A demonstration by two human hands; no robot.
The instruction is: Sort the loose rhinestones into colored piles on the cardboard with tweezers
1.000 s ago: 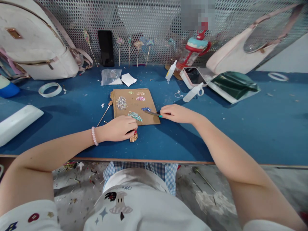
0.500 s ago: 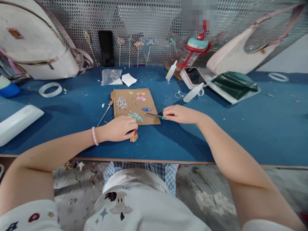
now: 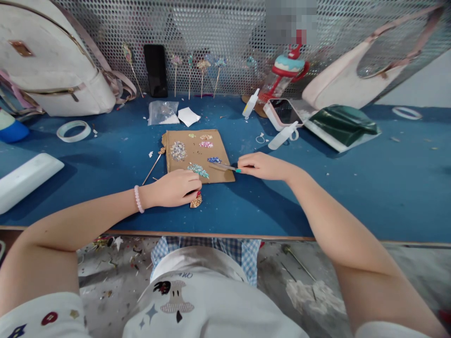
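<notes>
My left hand [image 3: 176, 188] is closed near the front of the table, fingers pinched on a gold fan-shaped ornament [image 3: 196, 202] that pokes out below the fingertips. Opposite it, my right hand [image 3: 261, 166] grips slim pointed tweezers [image 3: 224, 166], their tips above the cardboard sheet [image 3: 221, 145] close to a small pile of blue gems [image 3: 214, 160]. Teal gems [image 3: 198, 170] lie just beyond my left fingers. Silvery gems [image 3: 178, 151], pink gems [image 3: 206, 144] and smaller piles share the cardboard. A gold-tipped stick [image 3: 153, 166] rests left of it.
Behind the cardboard are a plastic bag [image 3: 162, 113], white paper [image 3: 189, 117] and a black phone [image 3: 155, 70] against the perforated metal panel. Two glue bottles [image 3: 251, 103] and a green pouch [image 3: 343, 124] lie right. A tape roll [image 3: 73, 131] and white case [image 3: 30, 180] sit left.
The tweezers' tips have shifted slightly left and up, nearer the blue gems, as my right hand moved a little. My left hand and the gold ornament stay in place.
</notes>
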